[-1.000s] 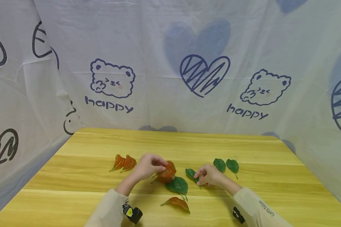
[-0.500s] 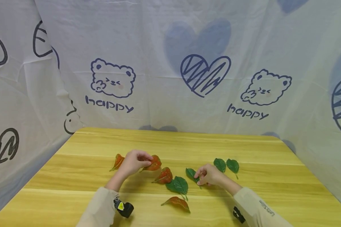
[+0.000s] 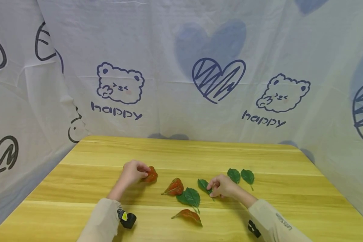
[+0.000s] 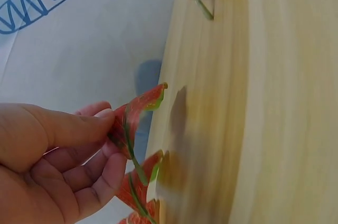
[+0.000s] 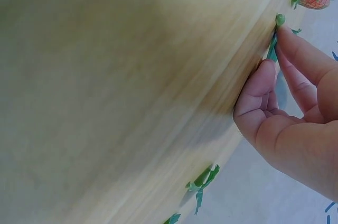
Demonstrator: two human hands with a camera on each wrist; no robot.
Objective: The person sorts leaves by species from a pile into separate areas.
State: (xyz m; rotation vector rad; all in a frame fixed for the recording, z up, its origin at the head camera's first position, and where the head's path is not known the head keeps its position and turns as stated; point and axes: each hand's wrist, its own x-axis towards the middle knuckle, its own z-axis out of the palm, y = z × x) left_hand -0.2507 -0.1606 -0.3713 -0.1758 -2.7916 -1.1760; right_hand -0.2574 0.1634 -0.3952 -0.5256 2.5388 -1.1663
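In the head view my left hand is at the left of the table, pinching a red leaf by its edge. The left wrist view shows this red leaf between thumb and fingertips, its shadow falling on the wood. Below it are more red leaves, mostly hidden by the hand in the head view. My right hand, fingers bent, holds a green leaf low at the table. In the right wrist view that leaf lies between the fingertips.
Mid-table, a red leaf overlaps a pair of green leaves. Nearer the front lies another red leaf. Two green leaves rest beyond my right hand. A printed cloth hangs behind the wooden table.
My left hand has lifted a red leaf off the middle cluster and carried it left, beside the other red leaves, uncovering the red leaf beneath. My right hand has stayed in place.
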